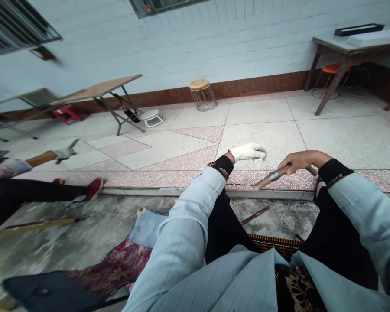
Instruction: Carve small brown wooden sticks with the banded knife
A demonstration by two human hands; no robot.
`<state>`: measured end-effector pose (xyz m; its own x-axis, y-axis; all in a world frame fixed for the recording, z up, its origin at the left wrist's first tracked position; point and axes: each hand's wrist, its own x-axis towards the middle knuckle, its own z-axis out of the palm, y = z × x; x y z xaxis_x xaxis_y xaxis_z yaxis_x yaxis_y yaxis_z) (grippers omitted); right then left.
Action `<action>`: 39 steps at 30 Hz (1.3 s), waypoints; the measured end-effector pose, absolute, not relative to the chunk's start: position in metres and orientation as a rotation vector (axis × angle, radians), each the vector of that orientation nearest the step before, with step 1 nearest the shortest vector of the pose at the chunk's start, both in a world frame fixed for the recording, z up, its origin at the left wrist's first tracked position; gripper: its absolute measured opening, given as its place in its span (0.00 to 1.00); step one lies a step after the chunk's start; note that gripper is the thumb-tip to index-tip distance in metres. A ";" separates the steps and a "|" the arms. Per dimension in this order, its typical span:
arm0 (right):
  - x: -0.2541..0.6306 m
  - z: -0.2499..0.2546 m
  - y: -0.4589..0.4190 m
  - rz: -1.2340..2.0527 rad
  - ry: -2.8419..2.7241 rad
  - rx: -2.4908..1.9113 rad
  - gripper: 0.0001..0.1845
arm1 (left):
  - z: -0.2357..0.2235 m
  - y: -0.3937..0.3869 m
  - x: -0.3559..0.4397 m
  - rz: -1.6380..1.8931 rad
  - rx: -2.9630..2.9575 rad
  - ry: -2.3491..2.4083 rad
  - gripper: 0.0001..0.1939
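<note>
My left hand [248, 152], in a white knitted glove, hovers over the edge of the tiled step. Its fingers reach out with the tips bent down, and I see nothing held in them. My bare right hand [301, 162] is closed around a brown wooden stick-like tool [281, 171] with a silver metal collar. The tool slants down to the left, its lower end at the step's edge; part of it is hidden under my hand. Below, between my knees, a thin dark-brown rod [255, 215] lies on the concrete.
At the left, a co-worker's gloved hand [65, 154] grips a tool. Patterned cloth [117, 268] lies beside my left arm. A wooden-topped stool [199, 86], a folding table [107, 86], a white low stool [152, 117] and a desk [331, 45] stand along the wall.
</note>
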<state>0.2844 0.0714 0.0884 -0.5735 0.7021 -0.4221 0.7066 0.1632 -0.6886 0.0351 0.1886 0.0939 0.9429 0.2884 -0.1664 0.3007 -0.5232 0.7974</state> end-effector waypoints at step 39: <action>0.288 0.064 0.082 -1.807 2.358 1.262 0.30 | 0.054 0.187 0.032 0.108 1.852 0.568 0.11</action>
<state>0.2875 0.0818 0.0640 -0.6912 0.6186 -0.3737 0.5217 0.0692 -0.8503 0.0321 0.1873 0.0536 0.8794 0.4318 -0.2007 0.3284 -0.2447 0.9123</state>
